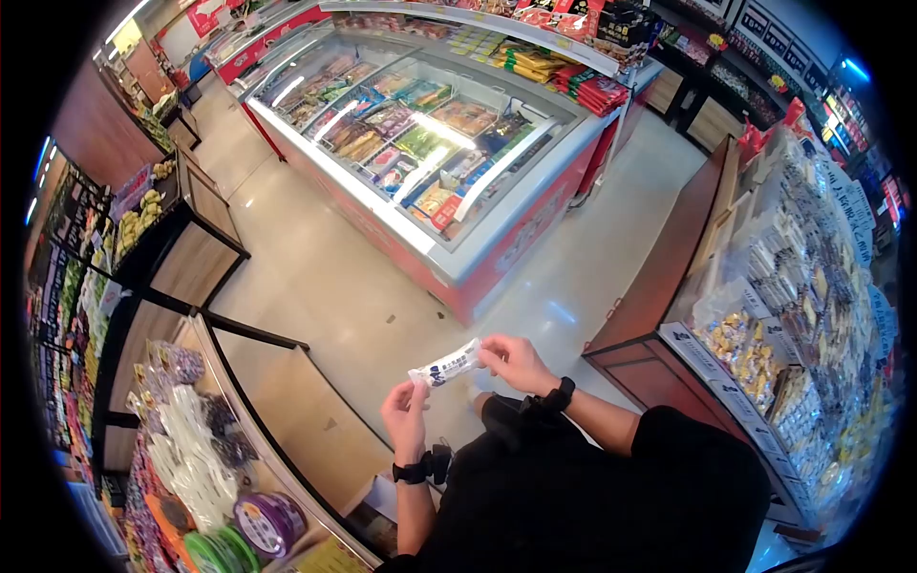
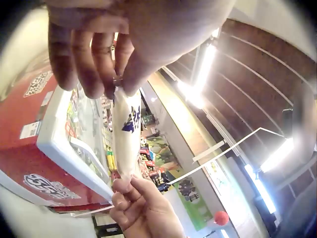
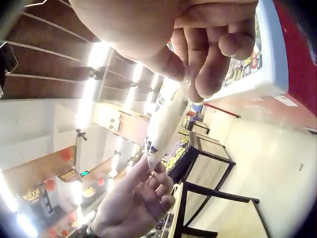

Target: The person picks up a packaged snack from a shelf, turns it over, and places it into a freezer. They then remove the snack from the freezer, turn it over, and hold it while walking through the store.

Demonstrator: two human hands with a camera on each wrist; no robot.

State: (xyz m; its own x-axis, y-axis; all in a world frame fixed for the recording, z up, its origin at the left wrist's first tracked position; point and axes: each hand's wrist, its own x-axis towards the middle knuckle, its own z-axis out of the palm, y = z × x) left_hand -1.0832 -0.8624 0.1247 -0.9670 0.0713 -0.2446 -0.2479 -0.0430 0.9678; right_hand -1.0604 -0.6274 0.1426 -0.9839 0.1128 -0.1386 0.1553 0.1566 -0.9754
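A white wrapped snack bar (image 1: 447, 364) with dark blue print is stretched between my two hands in the head view. My left hand (image 1: 405, 416) pinches its lower left end between thumb and fingers. At the other end, the right hand (image 1: 514, 364) pinches the wrapper's tip. In the left wrist view, the snack bar (image 2: 127, 131) hangs down from the left fingers toward the right hand (image 2: 146, 208) below. The right wrist view shows the wrapper (image 3: 166, 119) running from the right fingertips to the left hand (image 3: 130, 203).
A glass-topped chest freezer (image 1: 411, 134) full of packaged food stands ahead. To the right is a brown display stand (image 1: 659, 258) heaped with small wrapped snacks. At the lower left, a shelf holds bagged goods (image 1: 191, 439) and a purple tub (image 1: 269, 523). Fruit stands line the left aisle.
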